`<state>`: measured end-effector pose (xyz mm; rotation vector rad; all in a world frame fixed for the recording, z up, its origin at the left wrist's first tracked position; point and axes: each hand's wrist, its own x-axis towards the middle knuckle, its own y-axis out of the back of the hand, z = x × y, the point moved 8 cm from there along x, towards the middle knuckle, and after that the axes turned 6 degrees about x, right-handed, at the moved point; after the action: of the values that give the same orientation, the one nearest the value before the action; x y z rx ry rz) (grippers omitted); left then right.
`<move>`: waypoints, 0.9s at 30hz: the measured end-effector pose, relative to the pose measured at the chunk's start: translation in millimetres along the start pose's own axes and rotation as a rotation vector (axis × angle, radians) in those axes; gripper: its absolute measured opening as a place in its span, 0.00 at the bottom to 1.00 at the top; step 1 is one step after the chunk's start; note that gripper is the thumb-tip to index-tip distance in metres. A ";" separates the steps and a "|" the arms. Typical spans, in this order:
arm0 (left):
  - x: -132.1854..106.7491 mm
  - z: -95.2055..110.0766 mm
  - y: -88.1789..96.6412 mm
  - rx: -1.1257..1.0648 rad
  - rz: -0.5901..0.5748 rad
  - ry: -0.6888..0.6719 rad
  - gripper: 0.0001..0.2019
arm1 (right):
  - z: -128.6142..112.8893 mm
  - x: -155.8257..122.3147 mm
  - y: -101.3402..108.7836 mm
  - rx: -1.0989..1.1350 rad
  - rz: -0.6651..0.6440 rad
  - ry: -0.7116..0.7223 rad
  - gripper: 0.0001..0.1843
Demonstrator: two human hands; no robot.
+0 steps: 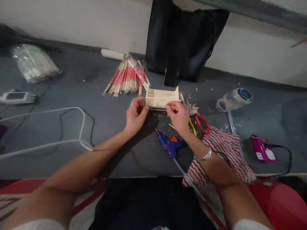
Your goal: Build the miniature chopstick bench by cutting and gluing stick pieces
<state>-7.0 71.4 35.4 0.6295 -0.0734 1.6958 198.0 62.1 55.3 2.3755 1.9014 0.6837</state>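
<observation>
On the table (110,124), your left hand (136,116) pinches the left end of the stick frame (161,97), and your right hand (179,117) holds its near right edge; you cannot tell whether a loose stick sits between those fingertips. Your right forearm (199,146) covers the handle end of the blue glue gun (169,146) and part of the striped cloth (225,142). Beyond, the black phone (171,72) nearly melts into the dark bag (192,38).

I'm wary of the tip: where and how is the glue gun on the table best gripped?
Take the blue glue gun by its handle, probably from the right: it lies on its side, handle pointing right, orange trigger on the handle's far side, nozzle pointing away and left.
</observation>
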 end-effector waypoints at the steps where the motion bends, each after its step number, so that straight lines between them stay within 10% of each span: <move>1: 0.2 0.3 0.0 -0.003 -0.002 -0.006 0.11 | -0.5 -0.1 -0.2 -0.007 -0.001 0.001 0.02; 27: 1.2 -3.7 -2.9 -0.039 -0.031 -0.042 0.13 | -6.1 1.0 -0.6 -0.062 -0.030 -0.001 0.02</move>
<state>-5.8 74.6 31.9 0.6342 -0.1265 1.6477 195.5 61.6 60.9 2.3054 1.8829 0.7285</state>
